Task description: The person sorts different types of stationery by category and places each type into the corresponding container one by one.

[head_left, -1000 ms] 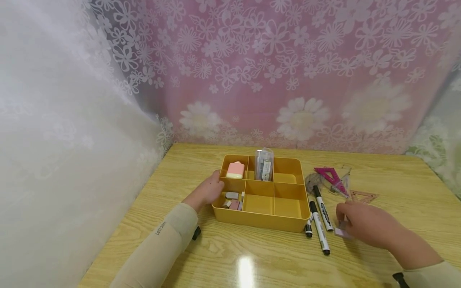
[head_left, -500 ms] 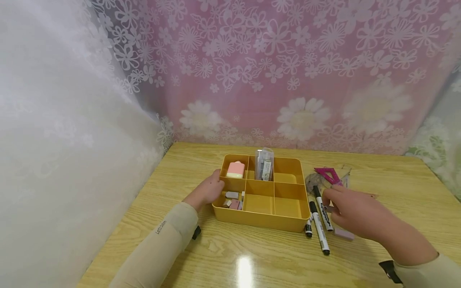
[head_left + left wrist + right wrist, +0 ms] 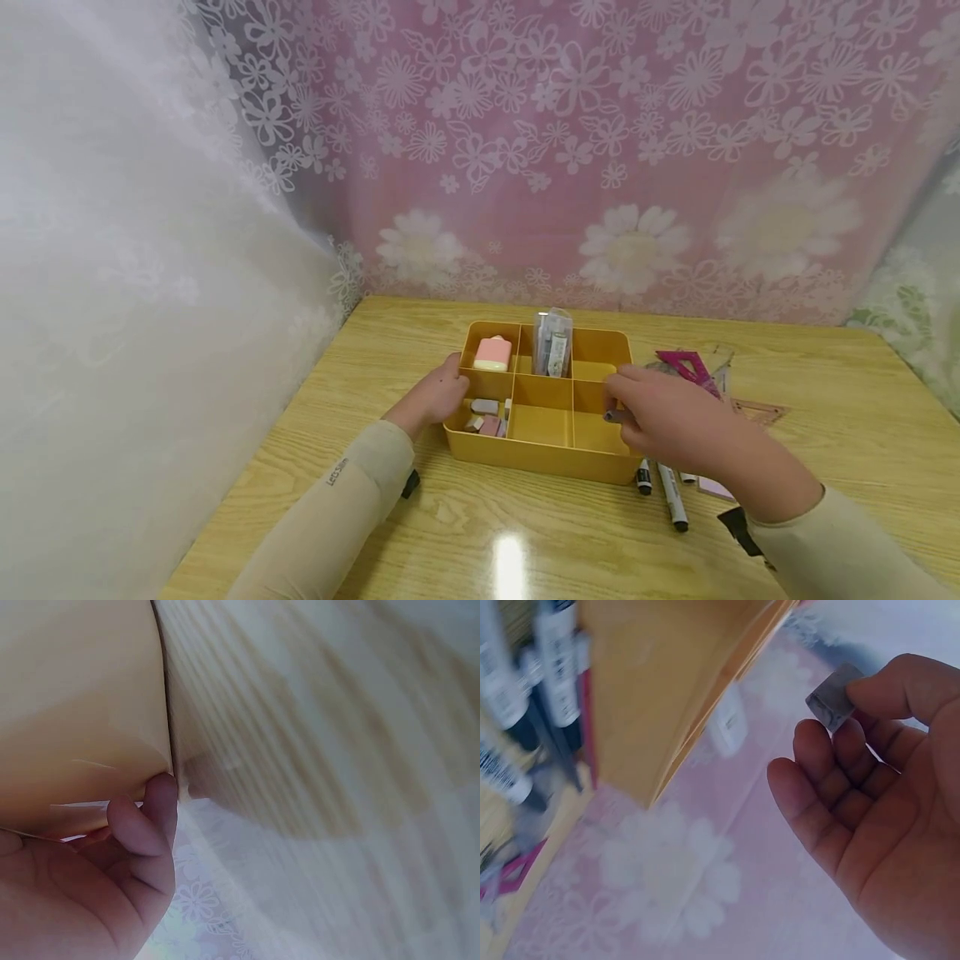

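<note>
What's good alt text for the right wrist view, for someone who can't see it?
A person's right hand pinches a small gray block near a yellow box. Black-capped markers and a magenta set square show at the picture's left, with pink floral cloth behind.

2 cream sleeves [image 3: 341, 508], dark left-forearm lettering [image 3: 337, 472], black strap [image 3: 739, 532] at right cuff [image 3: 787, 510]

Homelike nook: pink floral curtain [image 3: 487, 150] behind, pale curtain [image 3: 150, 292] at left, wood-grain table [image 3: 600, 542], stationery organizer [image 3: 540, 461].
</note>
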`<state>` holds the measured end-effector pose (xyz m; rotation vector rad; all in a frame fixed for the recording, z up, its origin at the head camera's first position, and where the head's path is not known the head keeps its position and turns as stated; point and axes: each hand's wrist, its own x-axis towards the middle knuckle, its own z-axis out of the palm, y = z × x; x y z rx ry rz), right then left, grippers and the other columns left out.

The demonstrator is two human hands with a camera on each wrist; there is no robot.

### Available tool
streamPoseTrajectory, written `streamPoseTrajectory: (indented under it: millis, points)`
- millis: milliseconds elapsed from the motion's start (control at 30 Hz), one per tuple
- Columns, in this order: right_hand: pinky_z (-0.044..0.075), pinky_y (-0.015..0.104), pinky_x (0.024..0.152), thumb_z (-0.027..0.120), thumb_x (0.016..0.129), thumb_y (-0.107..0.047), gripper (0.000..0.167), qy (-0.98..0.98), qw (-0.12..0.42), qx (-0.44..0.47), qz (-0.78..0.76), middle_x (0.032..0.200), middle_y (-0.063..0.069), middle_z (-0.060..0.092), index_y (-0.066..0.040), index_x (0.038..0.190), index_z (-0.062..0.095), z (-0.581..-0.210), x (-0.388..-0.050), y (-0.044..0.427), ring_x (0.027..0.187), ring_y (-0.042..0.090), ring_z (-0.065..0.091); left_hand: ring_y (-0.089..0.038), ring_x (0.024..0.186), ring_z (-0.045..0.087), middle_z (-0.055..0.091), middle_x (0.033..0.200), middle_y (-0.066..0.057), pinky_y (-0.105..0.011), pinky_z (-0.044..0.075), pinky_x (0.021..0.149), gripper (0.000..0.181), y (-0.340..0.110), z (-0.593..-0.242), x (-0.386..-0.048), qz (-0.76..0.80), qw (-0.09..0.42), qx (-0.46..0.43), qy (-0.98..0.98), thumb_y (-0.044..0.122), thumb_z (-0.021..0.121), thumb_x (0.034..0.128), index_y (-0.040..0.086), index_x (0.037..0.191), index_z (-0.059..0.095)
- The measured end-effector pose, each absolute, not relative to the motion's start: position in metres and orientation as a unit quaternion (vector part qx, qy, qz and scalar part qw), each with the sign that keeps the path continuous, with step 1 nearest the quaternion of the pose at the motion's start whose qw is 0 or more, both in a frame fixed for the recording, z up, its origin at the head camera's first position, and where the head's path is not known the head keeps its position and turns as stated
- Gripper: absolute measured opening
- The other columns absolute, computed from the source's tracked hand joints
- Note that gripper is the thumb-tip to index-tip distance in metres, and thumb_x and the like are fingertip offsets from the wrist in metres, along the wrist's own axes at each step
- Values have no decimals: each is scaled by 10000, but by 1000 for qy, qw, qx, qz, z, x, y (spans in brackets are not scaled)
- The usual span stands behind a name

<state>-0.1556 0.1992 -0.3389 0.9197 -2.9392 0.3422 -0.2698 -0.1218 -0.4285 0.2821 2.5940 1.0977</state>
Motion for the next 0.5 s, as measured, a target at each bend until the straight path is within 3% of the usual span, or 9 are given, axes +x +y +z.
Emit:
streamPoseTrajectory:
  millis: [500]
  points:
    - [427,222,549,671,909,-104,116,-926,66,363,77,878,-97,535,-192,979,642,-343,-177,117,648,51,463,-303,1426,378,404,1555,-161,-510,273,1164,563,-121,-429,-269,385,150,93,906,240,313,1056,49,1579,223]
